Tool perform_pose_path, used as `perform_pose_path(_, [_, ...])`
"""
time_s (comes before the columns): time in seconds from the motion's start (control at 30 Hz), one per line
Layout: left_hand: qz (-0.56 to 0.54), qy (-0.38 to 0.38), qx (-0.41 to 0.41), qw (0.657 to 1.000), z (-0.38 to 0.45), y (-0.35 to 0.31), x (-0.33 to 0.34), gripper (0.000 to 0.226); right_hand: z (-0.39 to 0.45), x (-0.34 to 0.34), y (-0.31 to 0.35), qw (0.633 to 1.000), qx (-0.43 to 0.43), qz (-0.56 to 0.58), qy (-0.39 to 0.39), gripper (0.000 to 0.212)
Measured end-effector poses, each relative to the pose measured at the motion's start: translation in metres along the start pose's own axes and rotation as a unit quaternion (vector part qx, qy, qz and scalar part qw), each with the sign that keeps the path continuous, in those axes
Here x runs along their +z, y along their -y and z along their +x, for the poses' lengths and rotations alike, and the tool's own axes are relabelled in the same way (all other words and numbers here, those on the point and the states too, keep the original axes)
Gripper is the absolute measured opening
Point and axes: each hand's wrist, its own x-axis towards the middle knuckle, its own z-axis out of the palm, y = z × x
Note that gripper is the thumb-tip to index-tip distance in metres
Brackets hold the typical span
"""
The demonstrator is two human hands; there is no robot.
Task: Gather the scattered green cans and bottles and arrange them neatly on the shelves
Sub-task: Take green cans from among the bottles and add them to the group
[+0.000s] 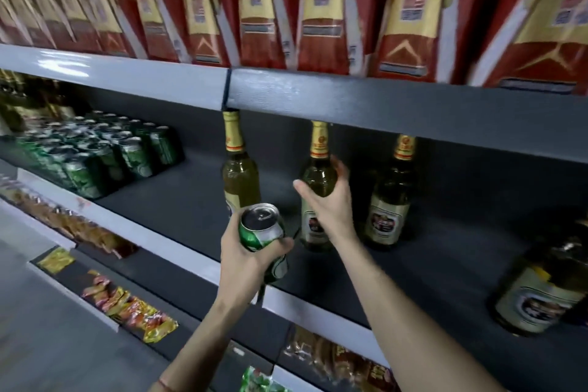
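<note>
My left hand grips a green can at the front edge of the dark middle shelf. My right hand is wrapped around the shoulder of an upright green glass bottle standing on that shelf. A second bottle stands just left of it, behind the can. A third bottle stands to the right. At the far right a bottle leans near the shelf's front. A block of green cans fills the shelf's left end.
Red and gold boxes line the shelf above, whose grey lip hangs just over the bottle tops. Snack packets lie on the lower shelves. A bare stretch of shelf lies between the can block and the bottles.
</note>
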Motion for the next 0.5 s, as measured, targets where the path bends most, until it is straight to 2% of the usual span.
perform_pose_path(0.1, [0.002, 0.022, 0.005, 1.0, 0.016, 0.003, -0.02, 0.048, 0.0, 0.011, -0.003, 0.999, -0.004, -0.003, -0.042, 0.056])
perform_pose_path(0.33, [-0.017, 0.063, 0.009, 0.998, 0.042, 0.01, -0.049, 0.046, -0.013, 0.018, -0.001, 0.997, -0.009, -0.014, -0.077, 0.058])
perform_pose_path(0.5, [-0.032, 0.103, 0.001, 0.994, 0.054, 0.016, -0.053, 0.049, -0.038, -0.008, 0.002, 0.992, -0.02, -0.04, -0.119, 0.056])
